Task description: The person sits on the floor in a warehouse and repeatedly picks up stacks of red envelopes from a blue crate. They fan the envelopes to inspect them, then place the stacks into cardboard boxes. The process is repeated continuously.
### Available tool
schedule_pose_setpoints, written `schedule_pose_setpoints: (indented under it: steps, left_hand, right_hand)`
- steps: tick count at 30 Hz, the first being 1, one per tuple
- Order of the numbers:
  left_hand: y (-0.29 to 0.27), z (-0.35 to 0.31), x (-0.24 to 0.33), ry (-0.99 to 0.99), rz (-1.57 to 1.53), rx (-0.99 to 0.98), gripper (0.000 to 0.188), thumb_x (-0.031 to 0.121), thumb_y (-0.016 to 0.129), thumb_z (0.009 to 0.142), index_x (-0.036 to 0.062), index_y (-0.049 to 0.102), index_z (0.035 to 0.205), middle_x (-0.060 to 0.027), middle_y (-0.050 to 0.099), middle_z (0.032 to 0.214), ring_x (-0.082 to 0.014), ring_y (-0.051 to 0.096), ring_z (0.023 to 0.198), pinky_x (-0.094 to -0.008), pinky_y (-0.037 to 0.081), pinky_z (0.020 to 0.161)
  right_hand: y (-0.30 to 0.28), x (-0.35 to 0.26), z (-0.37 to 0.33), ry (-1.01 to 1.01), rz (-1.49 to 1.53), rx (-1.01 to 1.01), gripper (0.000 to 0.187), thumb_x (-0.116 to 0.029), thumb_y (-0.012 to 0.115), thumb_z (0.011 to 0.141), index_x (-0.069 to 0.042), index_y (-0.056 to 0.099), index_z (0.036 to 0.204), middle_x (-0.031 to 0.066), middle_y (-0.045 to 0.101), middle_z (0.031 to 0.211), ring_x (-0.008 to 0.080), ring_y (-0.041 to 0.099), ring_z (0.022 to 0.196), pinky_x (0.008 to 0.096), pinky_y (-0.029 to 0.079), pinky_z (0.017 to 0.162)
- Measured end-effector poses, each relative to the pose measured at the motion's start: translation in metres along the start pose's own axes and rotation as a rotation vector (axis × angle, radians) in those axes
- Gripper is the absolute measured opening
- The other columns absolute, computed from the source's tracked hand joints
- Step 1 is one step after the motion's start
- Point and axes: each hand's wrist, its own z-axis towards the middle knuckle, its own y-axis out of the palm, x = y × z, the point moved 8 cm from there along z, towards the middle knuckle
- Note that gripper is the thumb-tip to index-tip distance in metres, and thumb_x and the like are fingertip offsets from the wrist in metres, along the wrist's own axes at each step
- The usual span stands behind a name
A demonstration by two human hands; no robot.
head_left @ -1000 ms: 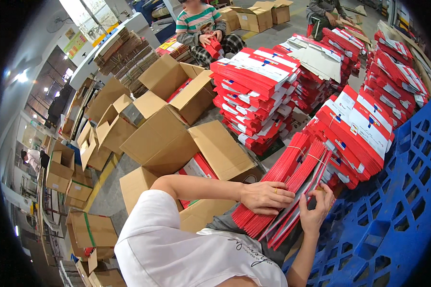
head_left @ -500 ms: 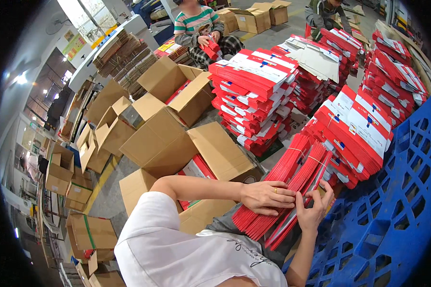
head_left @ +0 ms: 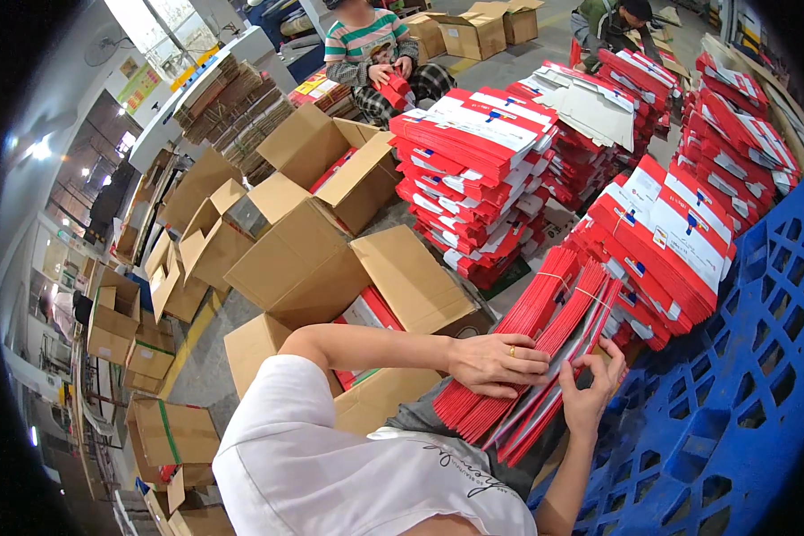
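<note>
Head view: Banded red cardboard is lying across a worker's dark trousers [head_left: 411, 415], divided between a left bundle [head_left: 529, 314] and, at its 3 o'clock, a right bundle [head_left: 576, 323]. The right hand [head_left: 590, 389] is bordering the right bundle's outer edge and is lying nearer to it than the other hand, with the card extending toward 10 o'clock from its thumb and forefinger. The left hand [head_left: 496, 364] is resting palm down across the left bundle, its fingers pointing to 3 o'clock, toward the right bundle.

The right grip is curving, thumb and forefinger bending close together at the card; whether they are pinching a layer, the view is not telling. The left grip is draping, fingers lying side by side; whether it is clasping anything underneath is likewise not showing.

Both bundles are pointing their far ends to 1 o'clock and their near ends to 7 o'clock, the long axes running roughly parallel. A grey strip [head_left: 531, 399] is showing lengthwise among the right bundle's layers, between the hands.

From the hands, a stack of red-and-white cartons [head_left: 670, 223] is rising at 1 o'clock, an open cardboard box [head_left: 415, 281] is standing at 10 o'clock, and a blue pallet [head_left: 701, 429] is spreading at 4 o'clock.
</note>
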Motion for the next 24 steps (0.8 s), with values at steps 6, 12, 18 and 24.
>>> schedule_pose_setpoints:
  steps: [6, 12, 18, 24]
  left_hand:
    - [0.005, -0.003, 0.001, -0.062, -0.012, -0.036, 0.053, 0.035, 0.057, 0.103, 0.0038, 0.056, 0.146, -0.0153, 0.050, 0.150, -0.0306, 0.044, 0.144, -0.0520, 0.038, 0.109]
    - [-0.001, 0.000, 0.007, -0.038, 0.014, 0.047, 0.052, 0.033, 0.059, 0.102, -0.0006, 0.058, 0.141, -0.0180, 0.053, 0.147, -0.0327, 0.046, 0.143, -0.0519, 0.039, 0.106]
    - [0.001, -0.004, 0.003, -0.002, 0.024, 0.026, 0.047, 0.031, 0.059, 0.102, -0.0015, 0.060, 0.136, -0.0191, 0.052, 0.148, -0.0340, 0.046, 0.143, -0.0517, 0.040, 0.106]
    - [0.004, 0.002, 0.002, -0.011, -0.042, 0.037, 0.041, 0.030, 0.059, 0.102, -0.0015, 0.064, 0.127, -0.0205, 0.053, 0.142, -0.0363, 0.046, 0.142, -0.0531, 0.039, 0.107]
  right_hand:
    - [-0.002, -0.016, 0.003, -0.110, -0.074, 0.006, 0.033, 0.001, 0.069, 0.075, -0.010, 0.073, 0.107, 0.0201, 0.049, 0.142, 0.0416, 0.047, 0.133, 0.0525, 0.041, 0.110]
    - [0.009, -0.029, 0.003, -0.325, -0.211, -0.154, 0.048, 0.002, 0.063, 0.077, -0.015, 0.078, 0.119, 0.0172, 0.047, 0.153, 0.0393, 0.044, 0.141, 0.0536, 0.039, 0.115]
    - [-0.003, -0.024, 0.000, -0.323, -0.266, -0.093, 0.035, -0.003, 0.068, 0.079, -0.011, 0.078, 0.111, 0.0192, 0.055, 0.145, 0.0417, 0.044, 0.141, 0.0539, 0.038, 0.115]
    - [-0.004, -0.034, 0.005, -0.272, -0.233, 0.004, 0.014, -0.014, 0.076, 0.083, -0.008, 0.072, 0.095, 0.0204, 0.055, 0.144, 0.0453, 0.044, 0.139, 0.0590, 0.038, 0.112]
